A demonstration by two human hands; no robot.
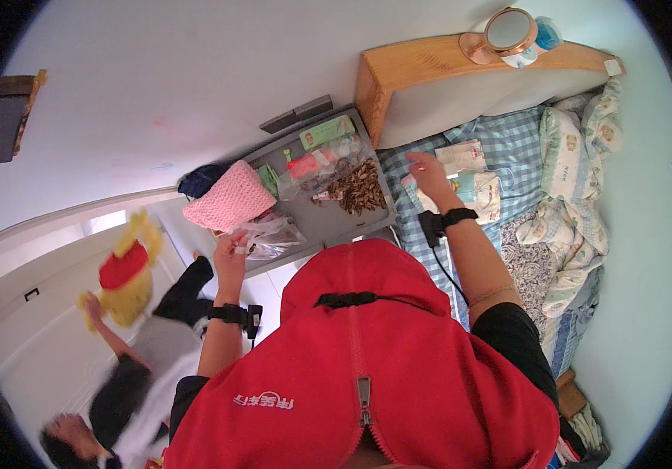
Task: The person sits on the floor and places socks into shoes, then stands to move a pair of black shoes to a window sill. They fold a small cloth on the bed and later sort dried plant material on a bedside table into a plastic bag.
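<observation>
At the near left corner of a grey-topped bedside surface (312, 228), my left hand (230, 252) pinches the edge of a clear plastic bag (271, 237). A small white bit shows at its fingertips. Just beyond lies a folded pink knitted piece (233, 199). My right hand (430, 176) is over the bed, fingers partly bent, beside a printed cloth or packet (485, 196) and a pale printed one (462, 155). A thin white cord (509, 176) loops near them. Whether my right fingers hold anything is unclear.
The grey surface bears a heap of brown dried pieces (362, 187), a red packet in plastic (309, 164) and a green box (327, 132). A wooden headboard (371, 99) rises beside it. At left, another person (137, 375) holds a yellow-and-red plush toy (128, 281).
</observation>
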